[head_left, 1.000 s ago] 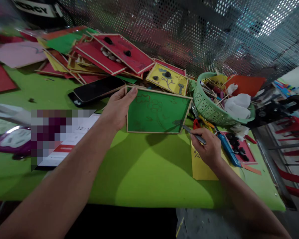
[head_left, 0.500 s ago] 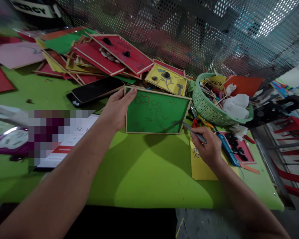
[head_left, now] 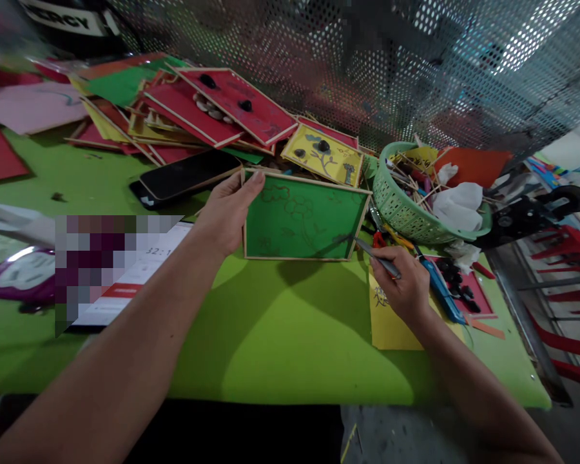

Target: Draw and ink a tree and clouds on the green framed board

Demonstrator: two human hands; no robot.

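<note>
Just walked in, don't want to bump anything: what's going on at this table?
A person's left hand holds a green framed panel by its left edge. The right hand grips a grey pen-like tool, its tip by the panel's lower right; contact is unclear. Behind lie piled framed panels and a green basket.

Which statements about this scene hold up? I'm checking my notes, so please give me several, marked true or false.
1. The left hand grips the green rectangular wood-edged panel at its left side. True.
2. The right hand holds nothing. False: it holds a slim grey pen-like tool.
3. The light-green plastic mesh basket contains crumpled white paper. True.
4. The basket stands left of the green panel. False: it stands to the right.
5. A yellow rectangular framed picture lies behind the green panel. True.
</note>
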